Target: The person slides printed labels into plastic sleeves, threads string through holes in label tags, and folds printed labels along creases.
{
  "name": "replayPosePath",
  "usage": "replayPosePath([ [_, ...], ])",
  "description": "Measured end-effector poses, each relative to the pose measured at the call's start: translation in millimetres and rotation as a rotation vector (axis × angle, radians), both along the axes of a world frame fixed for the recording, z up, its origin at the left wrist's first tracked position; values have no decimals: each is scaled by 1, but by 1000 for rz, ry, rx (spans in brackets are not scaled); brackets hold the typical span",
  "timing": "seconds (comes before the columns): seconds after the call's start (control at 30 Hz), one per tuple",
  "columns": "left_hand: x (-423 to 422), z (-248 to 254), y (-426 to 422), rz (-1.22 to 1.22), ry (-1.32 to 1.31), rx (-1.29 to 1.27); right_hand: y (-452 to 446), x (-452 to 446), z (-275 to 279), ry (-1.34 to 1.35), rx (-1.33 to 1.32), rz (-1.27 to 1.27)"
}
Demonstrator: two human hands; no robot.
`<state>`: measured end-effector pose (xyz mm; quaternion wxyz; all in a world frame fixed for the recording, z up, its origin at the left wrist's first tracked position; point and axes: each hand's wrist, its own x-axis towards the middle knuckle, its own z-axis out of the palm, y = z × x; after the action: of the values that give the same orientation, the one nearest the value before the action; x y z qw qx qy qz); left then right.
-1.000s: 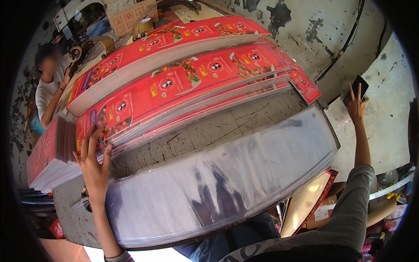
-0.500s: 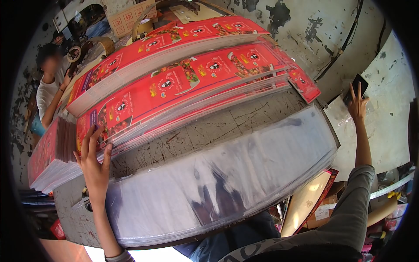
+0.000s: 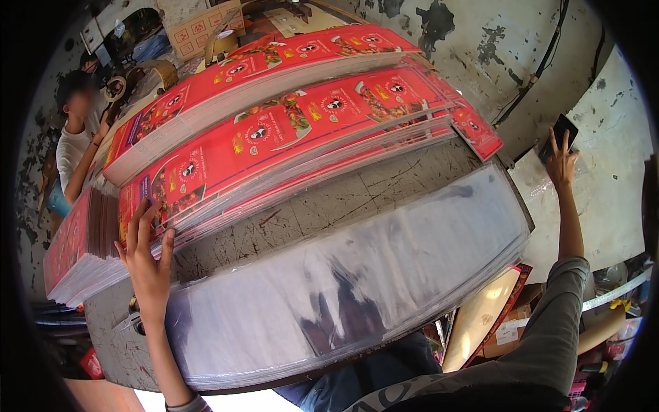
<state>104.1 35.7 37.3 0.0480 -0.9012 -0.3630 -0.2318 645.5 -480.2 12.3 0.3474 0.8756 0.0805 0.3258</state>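
Observation:
My left hand (image 3: 146,257) lies with spread fingers on the near left corner of a stack of red printed sheets (image 3: 274,130). Off to the right, my right hand (image 3: 563,161) rests on a black phone-like object (image 3: 565,134), two fingers stretched over it; its thumb side is hard to make out. A pile of clear plastic sleeves (image 3: 412,254) lies along the near edge of the worn grey table (image 3: 274,223). Behind the first red stack is a second long red stack (image 3: 233,69). More red sheets (image 3: 71,237) are piled at the left.
Scissors (image 3: 130,319) lie beside my left wrist. A person (image 3: 77,141) in a white shirt is at the far left, hands near a tape roll (image 3: 116,87). A cardboard box (image 3: 202,31) stands at the back. Pale sheeting (image 3: 611,199) extends on the right.
The view has shifted very slightly. Both hands stay in nearly the same places, the left on the red stack and the right at the black object.

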Motion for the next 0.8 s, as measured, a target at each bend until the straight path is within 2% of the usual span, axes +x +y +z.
replayPosePath([
  [0.1,0,-1,1,-13,-8,19,-4,8,-4,3,74,29],
  [0.17,0,-1,2,-14,-5,19,-17,22,-11,-103,69,150],
  [0.3,0,-1,1,-11,-4,23,-22,26,-16,-87,113,181],
  [0.4,0,-1,1,-12,-5,27,-7,2,-9,-34,77,85],
  [0.47,0,-1,1,-11,-2,20,-4,-6,-9,-8,151,42],
  [0.7,-1,-3,3,-24,-22,11,8,-25,-7,53,251,27],
  [0.77,0,-3,3,-23,-27,4,17,-20,-5,-287,252,307],
  [0.8,-1,-2,3,-26,-31,-4,23,-18,-2,-267,354,370],
])
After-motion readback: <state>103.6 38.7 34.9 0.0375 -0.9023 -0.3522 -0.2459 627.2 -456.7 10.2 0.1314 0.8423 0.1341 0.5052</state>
